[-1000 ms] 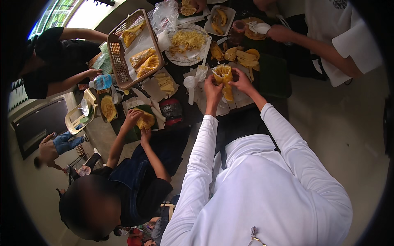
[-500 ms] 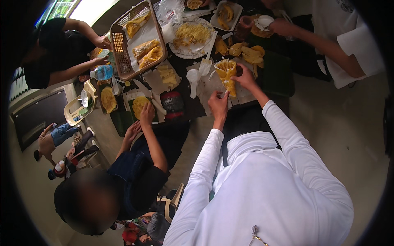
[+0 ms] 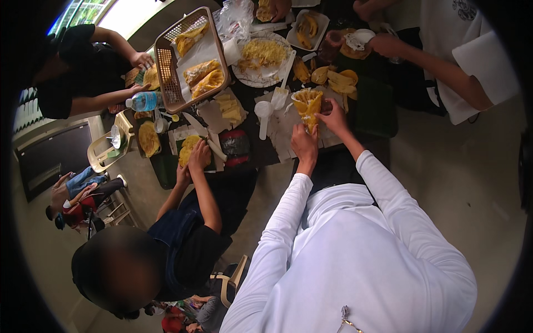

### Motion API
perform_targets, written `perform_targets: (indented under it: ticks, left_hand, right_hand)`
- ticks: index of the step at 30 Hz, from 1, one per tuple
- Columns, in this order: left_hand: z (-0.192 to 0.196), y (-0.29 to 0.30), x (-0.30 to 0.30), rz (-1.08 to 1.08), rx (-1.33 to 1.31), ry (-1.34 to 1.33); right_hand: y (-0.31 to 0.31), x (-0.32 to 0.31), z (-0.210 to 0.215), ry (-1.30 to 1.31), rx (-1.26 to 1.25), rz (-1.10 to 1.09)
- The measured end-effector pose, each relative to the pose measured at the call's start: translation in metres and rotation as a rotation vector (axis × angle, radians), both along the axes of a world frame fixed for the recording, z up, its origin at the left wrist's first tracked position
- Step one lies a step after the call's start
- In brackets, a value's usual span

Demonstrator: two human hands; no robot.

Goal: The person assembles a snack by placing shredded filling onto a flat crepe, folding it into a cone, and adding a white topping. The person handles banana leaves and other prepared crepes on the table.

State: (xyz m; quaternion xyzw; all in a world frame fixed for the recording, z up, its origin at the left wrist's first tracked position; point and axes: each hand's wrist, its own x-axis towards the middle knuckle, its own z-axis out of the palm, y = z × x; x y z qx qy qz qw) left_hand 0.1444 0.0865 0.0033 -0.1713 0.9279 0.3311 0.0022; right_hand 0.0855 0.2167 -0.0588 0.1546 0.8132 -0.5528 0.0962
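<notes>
Both hands are on the yellow fruit piece (image 3: 308, 105) at the dark table's (image 3: 377, 105) near edge, left hand (image 3: 305, 145) pinching its lower end, right hand (image 3: 335, 117) curled round its side, beside a white spoon (image 3: 263, 114)

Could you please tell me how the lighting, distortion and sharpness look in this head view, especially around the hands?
Head view: strong fisheye bending, with a black rim at the corners; the window strip at upper left is blown out by daylight; the left hand and right hand on the yellow fruit piece are evenly lit and fairly sharp; a seated co-worker's face at lower left is blurred out.
</notes>
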Motion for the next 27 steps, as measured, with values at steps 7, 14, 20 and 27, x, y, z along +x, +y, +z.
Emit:
perform_targets:
  ticks: [7, 14, 20, 27]
  left_hand:
    - [-0.002, -0.002, 0.003, -0.035, 0.01, 0.012]
    - [-0.008, -0.002, 0.003, 0.04, 0.056, -0.006]
    - [-0.022, -0.001, 0.003, 0.165, 0.15, 0.013]
    - [-0.033, -0.009, -0.001, 0.264, 0.332, -0.074]
  right_hand:
    - [-0.006, 0.014, 0.005, -0.078, 0.156, 0.08]
    - [-0.009, 0.013, 0.01, -0.094, 0.127, 0.067]
    - [-0.008, 0.013, 0.006, -0.095, 0.121, 0.077]
    - [-0.005, 0.015, -0.002, -0.099, 0.136, 0.084]
